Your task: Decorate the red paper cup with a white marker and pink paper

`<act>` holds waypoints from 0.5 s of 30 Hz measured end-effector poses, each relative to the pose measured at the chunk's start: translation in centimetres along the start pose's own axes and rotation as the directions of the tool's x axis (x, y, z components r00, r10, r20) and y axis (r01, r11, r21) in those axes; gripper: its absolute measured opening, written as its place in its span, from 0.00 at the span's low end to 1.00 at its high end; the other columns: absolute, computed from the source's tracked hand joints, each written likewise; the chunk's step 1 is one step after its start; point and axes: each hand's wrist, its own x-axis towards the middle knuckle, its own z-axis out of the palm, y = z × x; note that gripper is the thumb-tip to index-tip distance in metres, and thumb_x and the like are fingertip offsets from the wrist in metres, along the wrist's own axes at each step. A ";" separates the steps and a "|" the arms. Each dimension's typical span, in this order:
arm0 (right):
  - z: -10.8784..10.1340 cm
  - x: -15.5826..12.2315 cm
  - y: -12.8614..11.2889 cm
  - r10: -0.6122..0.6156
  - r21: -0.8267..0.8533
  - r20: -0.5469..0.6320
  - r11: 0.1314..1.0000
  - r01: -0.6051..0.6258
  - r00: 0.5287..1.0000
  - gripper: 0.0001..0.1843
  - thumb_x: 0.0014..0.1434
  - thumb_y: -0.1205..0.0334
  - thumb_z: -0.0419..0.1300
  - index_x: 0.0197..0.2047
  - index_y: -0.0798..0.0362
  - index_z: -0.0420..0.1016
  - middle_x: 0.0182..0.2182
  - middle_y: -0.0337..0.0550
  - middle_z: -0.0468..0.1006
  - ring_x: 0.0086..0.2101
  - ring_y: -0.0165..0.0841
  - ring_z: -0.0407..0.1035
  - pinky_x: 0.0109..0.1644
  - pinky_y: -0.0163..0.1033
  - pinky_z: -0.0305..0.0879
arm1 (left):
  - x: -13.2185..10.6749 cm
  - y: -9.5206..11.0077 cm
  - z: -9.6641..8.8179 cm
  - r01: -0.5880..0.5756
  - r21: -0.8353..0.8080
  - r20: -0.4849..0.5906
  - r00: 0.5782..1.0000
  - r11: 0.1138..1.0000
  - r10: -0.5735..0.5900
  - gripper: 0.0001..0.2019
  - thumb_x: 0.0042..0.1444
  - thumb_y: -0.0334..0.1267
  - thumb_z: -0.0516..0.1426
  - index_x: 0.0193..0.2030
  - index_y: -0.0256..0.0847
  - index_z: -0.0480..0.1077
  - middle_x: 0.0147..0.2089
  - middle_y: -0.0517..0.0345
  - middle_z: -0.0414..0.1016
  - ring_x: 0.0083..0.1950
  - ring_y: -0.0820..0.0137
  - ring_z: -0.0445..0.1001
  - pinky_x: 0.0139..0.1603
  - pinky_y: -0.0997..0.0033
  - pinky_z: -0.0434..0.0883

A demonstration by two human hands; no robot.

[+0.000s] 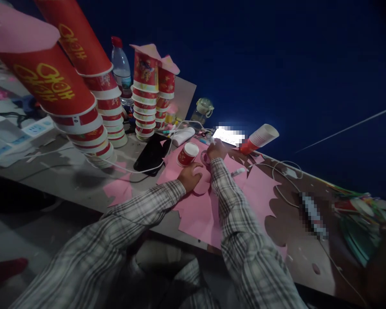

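Paper cup [187, 156] on cut paper sheets [197, 219], mid-desk [93, 184]. Phone [150, 155] left of cup. Paper-cup towers [145, 96] behind and left of phone, bottle [121, 68] between them. Nested cups [260, 138] right, rear.

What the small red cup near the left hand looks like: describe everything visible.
The small cup is red with a faint printed pattern and white top, seemingly paper. It stands on end on pink paper, just beyond the left hand; whether they touch is unclear. Whether that top is open is too blurred to tell.
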 end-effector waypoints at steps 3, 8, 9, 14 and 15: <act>0.3 0.9 -0.1 0.035 -0.032 0.021 0.999 -0.034 0.999 0.19 0.63 0.65 0.50 0.55 0.52 0.71 0.47 0.52 0.78 0.50 0.44 0.72 0.57 0.51 0.64 | 0.1 -0.1 0.1 0.004 0.005 0.008 1.000 1.000 -0.004 0.16 0.53 0.28 0.56 0.48 0.37 0.74 0.53 0.50 0.79 0.57 0.61 0.75 0.66 0.57 0.68; 0.6 1.7 -0.3 0.054 -0.061 0.035 0.997 -0.052 0.998 0.18 0.64 0.65 0.51 0.55 0.50 0.70 0.47 0.51 0.78 0.51 0.44 0.71 0.57 0.52 0.63 | 0.1 -0.2 0.1 0.010 0.011 0.020 1.000 1.000 -0.010 0.16 0.53 0.28 0.56 0.49 0.37 0.73 0.54 0.50 0.79 0.58 0.62 0.75 0.67 0.58 0.67; 0.6 1.7 -0.3 0.056 -0.063 0.037 0.997 -0.054 0.998 0.17 0.64 0.65 0.51 0.55 0.50 0.70 0.47 0.51 0.78 0.51 0.44 0.71 0.58 0.53 0.62 | 0.1 -0.2 0.1 0.011 0.011 0.016 1.000 1.000 -0.012 0.16 0.53 0.28 0.57 0.49 0.38 0.74 0.54 0.51 0.79 0.58 0.62 0.75 0.67 0.59 0.67; 1.0 1.8 -0.4 0.061 -0.047 0.046 0.997 -0.059 0.997 0.18 0.64 0.64 0.51 0.55 0.49 0.71 0.48 0.50 0.78 0.51 0.44 0.71 0.60 0.55 0.61 | 0.1 -0.4 0.1 0.008 0.006 0.016 1.000 1.000 -0.008 0.16 0.53 0.29 0.56 0.49 0.39 0.74 0.54 0.52 0.79 0.59 0.62 0.75 0.66 0.59 0.68; 1.1 1.7 -0.4 0.058 -0.039 0.046 0.998 -0.056 0.997 0.18 0.64 0.64 0.51 0.56 0.49 0.72 0.48 0.50 0.78 0.51 0.44 0.71 0.60 0.54 0.61 | 0.1 -0.4 0.1 0.008 0.005 0.017 1.000 1.000 -0.008 0.16 0.53 0.29 0.56 0.49 0.39 0.74 0.54 0.51 0.79 0.59 0.62 0.75 0.66 0.59 0.68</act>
